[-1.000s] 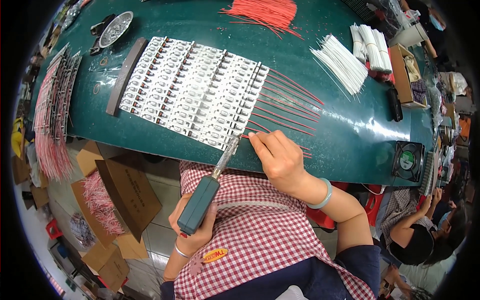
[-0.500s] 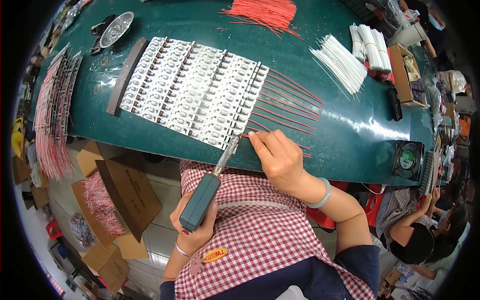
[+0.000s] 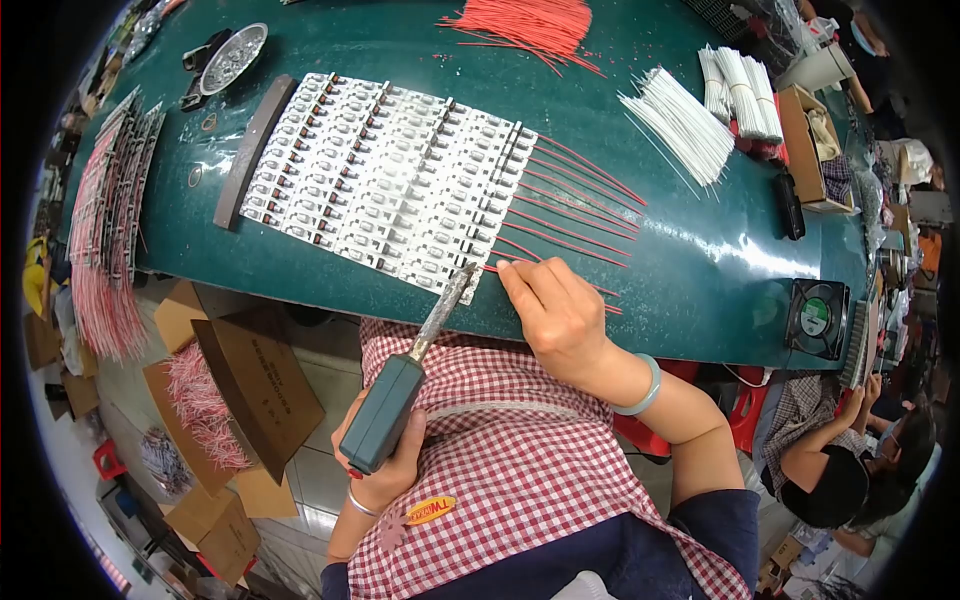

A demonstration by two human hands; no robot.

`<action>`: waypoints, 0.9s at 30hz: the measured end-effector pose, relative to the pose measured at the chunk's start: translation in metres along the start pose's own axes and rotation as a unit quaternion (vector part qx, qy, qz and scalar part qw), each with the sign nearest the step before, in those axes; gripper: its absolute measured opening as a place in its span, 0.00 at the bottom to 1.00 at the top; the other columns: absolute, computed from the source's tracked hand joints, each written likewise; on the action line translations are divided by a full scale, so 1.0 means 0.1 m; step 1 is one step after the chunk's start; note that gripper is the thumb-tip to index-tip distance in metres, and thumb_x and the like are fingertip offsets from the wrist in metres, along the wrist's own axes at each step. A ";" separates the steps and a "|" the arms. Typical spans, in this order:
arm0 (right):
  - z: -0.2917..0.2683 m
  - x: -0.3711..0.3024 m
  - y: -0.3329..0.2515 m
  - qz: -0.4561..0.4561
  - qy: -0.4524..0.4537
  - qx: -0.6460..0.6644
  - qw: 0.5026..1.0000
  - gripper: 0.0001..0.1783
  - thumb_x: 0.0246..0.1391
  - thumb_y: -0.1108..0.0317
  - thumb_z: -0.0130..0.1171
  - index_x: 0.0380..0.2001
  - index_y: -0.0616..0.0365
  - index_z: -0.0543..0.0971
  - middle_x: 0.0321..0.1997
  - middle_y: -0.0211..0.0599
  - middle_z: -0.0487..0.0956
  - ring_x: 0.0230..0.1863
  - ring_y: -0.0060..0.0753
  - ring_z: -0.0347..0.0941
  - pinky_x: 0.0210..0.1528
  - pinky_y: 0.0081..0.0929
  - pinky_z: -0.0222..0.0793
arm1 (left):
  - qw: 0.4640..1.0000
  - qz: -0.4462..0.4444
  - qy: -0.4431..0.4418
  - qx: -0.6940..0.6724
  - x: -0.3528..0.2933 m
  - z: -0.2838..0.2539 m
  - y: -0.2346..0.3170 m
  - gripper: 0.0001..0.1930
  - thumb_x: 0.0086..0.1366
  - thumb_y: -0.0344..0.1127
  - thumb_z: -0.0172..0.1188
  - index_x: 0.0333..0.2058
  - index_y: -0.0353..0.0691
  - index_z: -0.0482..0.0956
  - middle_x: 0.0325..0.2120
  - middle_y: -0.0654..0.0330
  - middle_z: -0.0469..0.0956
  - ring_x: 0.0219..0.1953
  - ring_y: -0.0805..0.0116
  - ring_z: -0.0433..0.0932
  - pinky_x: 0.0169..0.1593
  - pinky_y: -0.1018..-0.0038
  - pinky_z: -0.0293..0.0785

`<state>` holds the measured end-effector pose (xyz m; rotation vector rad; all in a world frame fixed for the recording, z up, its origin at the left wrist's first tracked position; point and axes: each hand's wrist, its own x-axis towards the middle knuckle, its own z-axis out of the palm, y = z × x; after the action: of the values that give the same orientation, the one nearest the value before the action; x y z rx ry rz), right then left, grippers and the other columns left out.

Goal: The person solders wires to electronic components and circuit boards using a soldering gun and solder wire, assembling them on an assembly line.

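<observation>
Nothing much has shifted since a second ago: left hand point(image 3: 385, 470) keeps its grip clenched around the soldering iron point(image 3: 400, 395), tip at the white board panel point(image 3: 385, 180). Right hand point(image 3: 555, 310) pinches a red wire point(image 3: 560, 270) on the green surface point(image 3: 700, 250).

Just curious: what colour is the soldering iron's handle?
Dark teal soldering iron handle, head view.

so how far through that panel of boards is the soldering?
Done: about nine red wires lie fanned from the white circuit-board panel along its right edge. In hand: left hand holds the grey-green soldering iron at the lowest corner; right hand pins a wire. Left: loose red wire bundle.
</observation>
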<state>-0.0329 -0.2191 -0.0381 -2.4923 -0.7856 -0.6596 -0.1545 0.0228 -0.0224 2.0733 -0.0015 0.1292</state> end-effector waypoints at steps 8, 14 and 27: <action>0.01 0.00 -0.02 0.008 0.035 0.033 0.999 0.19 0.38 0.81 0.65 0.40 0.67 0.83 0.33 0.38 0.79 0.29 0.35 0.74 0.26 0.29 0.71 | 1.000 0.013 0.006 0.007 -0.03 -0.01 -0.01 0.12 0.56 0.25 0.69 0.38 0.27 0.82 0.33 0.47 0.82 0.30 0.57 0.83 0.33 0.70 0.78; 0.00 -0.07 -0.06 0.012 0.026 0.027 0.999 0.18 0.40 0.81 0.66 0.39 0.65 0.84 0.30 0.35 0.77 0.28 0.34 0.73 0.27 0.30 0.70 | 1.000 0.014 0.000 0.013 0.00 -0.03 0.04 0.12 0.55 0.25 0.69 0.38 0.27 0.82 0.33 0.47 0.82 0.31 0.55 0.83 0.34 0.70 0.78; 0.00 -0.08 -0.09 0.006 0.022 0.020 1.000 0.17 0.40 0.80 0.65 0.39 0.65 0.83 0.30 0.36 0.78 0.27 0.33 0.73 0.26 0.29 0.69 | 0.997 0.060 -0.025 0.041 0.10 -0.01 0.17 0.10 0.55 0.23 0.68 0.36 0.27 0.82 0.32 0.50 0.81 0.31 0.57 0.83 0.34 0.71 0.78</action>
<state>-0.0439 -0.2160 -0.0398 -2.4366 -0.7591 -0.6863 -0.1451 0.0160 -0.0061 2.1581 -0.1548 0.1529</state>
